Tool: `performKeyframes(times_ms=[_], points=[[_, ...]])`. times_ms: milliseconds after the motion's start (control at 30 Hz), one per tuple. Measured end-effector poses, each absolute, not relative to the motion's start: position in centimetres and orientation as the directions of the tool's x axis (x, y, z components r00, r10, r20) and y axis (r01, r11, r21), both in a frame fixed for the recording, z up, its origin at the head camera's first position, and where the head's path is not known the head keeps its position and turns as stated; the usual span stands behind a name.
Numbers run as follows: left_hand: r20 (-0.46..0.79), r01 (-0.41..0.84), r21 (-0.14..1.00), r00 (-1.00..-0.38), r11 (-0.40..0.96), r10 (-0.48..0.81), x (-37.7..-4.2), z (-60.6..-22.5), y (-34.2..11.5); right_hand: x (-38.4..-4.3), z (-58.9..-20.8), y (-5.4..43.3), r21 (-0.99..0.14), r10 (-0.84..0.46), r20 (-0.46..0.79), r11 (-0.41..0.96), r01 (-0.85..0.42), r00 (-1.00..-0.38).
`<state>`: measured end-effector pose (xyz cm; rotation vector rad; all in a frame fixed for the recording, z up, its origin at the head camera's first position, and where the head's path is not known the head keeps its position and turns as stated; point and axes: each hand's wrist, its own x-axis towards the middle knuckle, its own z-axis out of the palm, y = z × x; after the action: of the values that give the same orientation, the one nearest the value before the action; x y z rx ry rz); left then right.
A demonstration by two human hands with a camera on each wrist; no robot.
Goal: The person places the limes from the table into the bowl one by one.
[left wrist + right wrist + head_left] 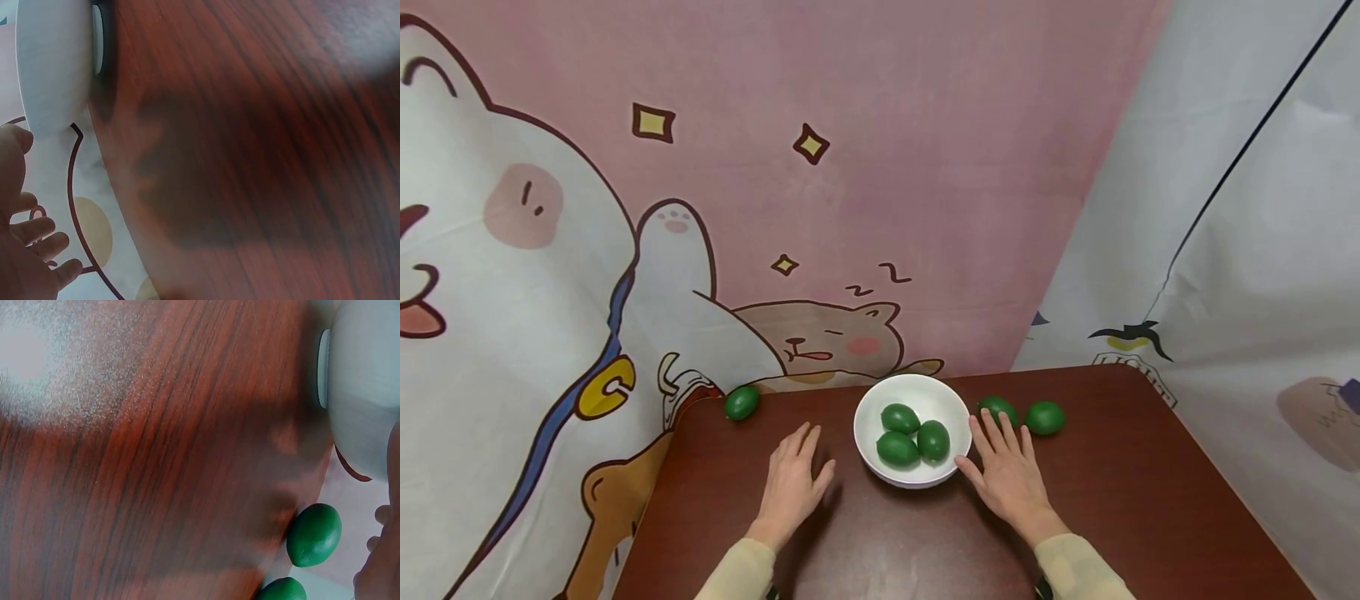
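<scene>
A white bowl [913,479] stands on the brown table with three green limes [933,441] in it. To its left, my left hand [792,483] hovers over the table, fingers spread and relaxed, holding nothing. My right hand [1009,475] is spread out at the bowl's right side, thumb tip right at the rim, its fingertips overlapping a lime [997,409] in the head view. Beside that one lies another lime [1045,417]. In the right wrist view the bowl's side [365,394] shows next to the right hand [378,569].
One more lime [742,402] lies near the back left corner of the table [910,550]. Behind the table's back edge hangs a pink cloth [955,167] with cartoon animals. Whitish fabric [1247,250] hangs at the right.
</scene>
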<state>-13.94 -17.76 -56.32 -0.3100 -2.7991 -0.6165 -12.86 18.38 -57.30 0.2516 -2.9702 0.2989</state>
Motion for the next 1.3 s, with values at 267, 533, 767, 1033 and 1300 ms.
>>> performKeyframes(times_ms=[267, 533, 767, 1033, 1300], points=[[0.333, 0.268, 0.364, -0.932, 0.892, 0.144, -13.6, -57.1, -19.1, -12.9, -57.2, 18.3, -0.197, -0.144, 0.155, 0.965, -0.173, -0.977], [0.349, 0.261, 0.336, -0.927, 0.905, 0.138, -13.6, -57.5, -20.7, -12.9, -57.3, 18.4, -0.168, -0.142, 0.149, 0.972, -0.166, -0.979], [0.339, 0.241, 0.319, -0.932, 0.917, 0.127, -14.1, -57.3, -22.1, -12.9, -57.3, 18.3, -0.163, -0.141, 0.143, 0.973, -0.164, -0.98], [0.319, 0.209, 0.303, -0.942, 0.93, 0.108, -14.7, -57.0, -23.4, -13.0, -57.3, 18.3, -0.161, -0.145, 0.143, 0.973, -0.168, -0.979], [0.293, 0.185, 0.304, -0.952, 0.934, 0.093, -15.7, -57.0, -24.5, -12.9, -57.2, 18.3, -0.153, -0.149, 0.144, 0.973, -0.171, -0.978]])
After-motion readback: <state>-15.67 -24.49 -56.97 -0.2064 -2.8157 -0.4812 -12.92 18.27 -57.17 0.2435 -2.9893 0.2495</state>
